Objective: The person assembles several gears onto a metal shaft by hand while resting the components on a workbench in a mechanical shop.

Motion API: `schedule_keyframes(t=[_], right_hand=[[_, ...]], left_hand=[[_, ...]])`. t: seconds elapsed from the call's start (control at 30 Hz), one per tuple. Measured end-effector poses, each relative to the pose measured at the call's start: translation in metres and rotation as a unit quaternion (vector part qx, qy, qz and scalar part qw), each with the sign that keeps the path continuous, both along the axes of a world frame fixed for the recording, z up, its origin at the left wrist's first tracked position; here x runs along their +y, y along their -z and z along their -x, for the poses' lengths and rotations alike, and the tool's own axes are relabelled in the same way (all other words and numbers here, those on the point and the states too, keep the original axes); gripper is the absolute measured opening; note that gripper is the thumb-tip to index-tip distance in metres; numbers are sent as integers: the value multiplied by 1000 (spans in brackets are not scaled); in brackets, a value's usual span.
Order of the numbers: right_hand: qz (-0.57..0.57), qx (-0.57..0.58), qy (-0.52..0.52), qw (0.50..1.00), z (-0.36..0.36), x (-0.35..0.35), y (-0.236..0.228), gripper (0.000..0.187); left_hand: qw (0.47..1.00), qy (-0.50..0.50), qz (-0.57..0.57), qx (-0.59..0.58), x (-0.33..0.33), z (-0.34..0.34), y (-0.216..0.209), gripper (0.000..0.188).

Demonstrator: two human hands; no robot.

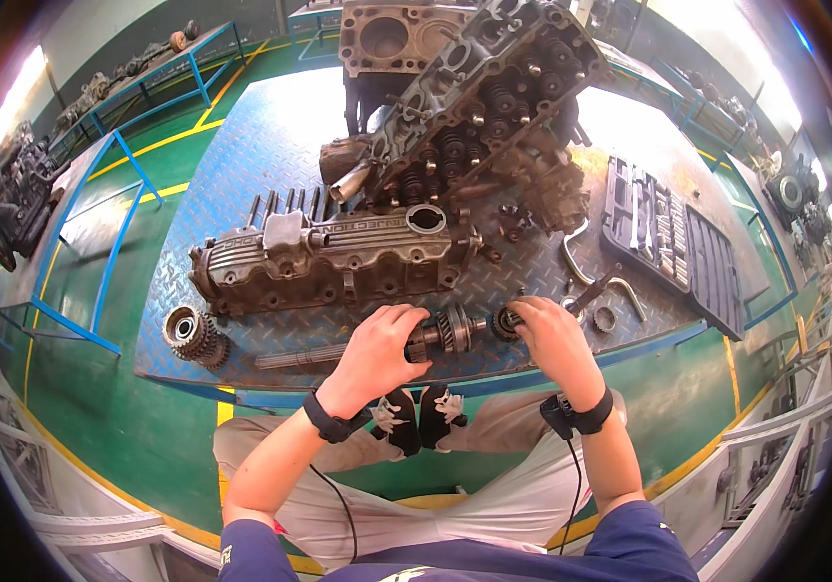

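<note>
A splined gear shaft (pixel 304 357) lies along the near edge of the blue metal table, its helical gear (pixel 455 328) toward the right end. My left hand (pixel 384 347) is closed around the shaft beside that gear. At the shaft's right tip, my right hand (pixel 552 335) grips a small dark gear ring (pixel 506 324), which is apart from the tip. Behind both hands sits a ribbed metal valve cover (pixel 338 257). A stack of gears (pixel 193 337) stands at the table's left corner.
An engine cylinder head (pixel 474 107) leans over an engine block (pixel 387 39) at the back. To the right lie an open tool case (pixel 673 238), a bent metal pipe (pixel 629 291) and a metal ring (pixel 604 319). Blue-framed benches (pixel 125 194) stand beyond the table (pixel 241 136).
</note>
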State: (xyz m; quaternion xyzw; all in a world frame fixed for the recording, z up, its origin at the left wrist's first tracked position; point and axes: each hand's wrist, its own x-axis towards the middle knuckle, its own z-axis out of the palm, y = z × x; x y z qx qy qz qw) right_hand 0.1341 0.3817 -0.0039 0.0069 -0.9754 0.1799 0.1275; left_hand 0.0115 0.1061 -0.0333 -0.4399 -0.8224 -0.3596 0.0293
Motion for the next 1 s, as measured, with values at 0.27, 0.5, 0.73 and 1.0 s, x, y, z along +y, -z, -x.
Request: schedule_keyframes(t=[0.27,0.5,0.73,1.0], right_hand=[[139,62,-44,987,6,-20,-7,30],[195,27,-137,971,21,-24,15,33],[163,32,-142,976,26,-25,19,36],[130,72,-141,979,18,-18,26,50]], left_hand=[[1000,4,-15,5,-4,-2,6,65],[1000,10,-5,-4,-1,-6,0,67],[1000,-5,5,-2,2,-9,-3,69],[1000,-19,14,3,3,-12,-4,68]])
